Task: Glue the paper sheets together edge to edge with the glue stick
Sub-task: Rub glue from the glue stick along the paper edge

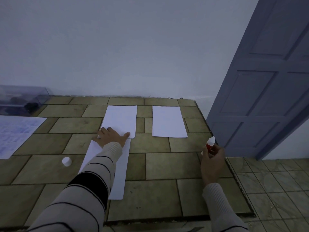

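**Left hand flat on the paper join, glue stick held in the right**

The left hand (111,137) lies flat with fingers spread where the near sheet (120,173) meets the middle stack of paper (121,118). Its fingertips rest on the stack's near edge and its palm is over the far end of the near sheet. It is pressing rather than gripping. The striped sleeve covers part of the near sheet, which runs lengthwise toward the person.

The right hand (212,161) is curled round the glue stick (210,144). It holds the stick upright above the right edge of the tiled surface (158,166), white tip up and red label showing, well apart from the paper.

A white cap (66,161) stands on the surface just left of the near sheet. A second stack of paper (168,122) lies to the right of the middle one, with a gap of tile between them.

At the far left lie a printed sheet (15,133) and, behind it, a clear box (20,99) against the wall. A blue-grey door (260,91) stands at the right.
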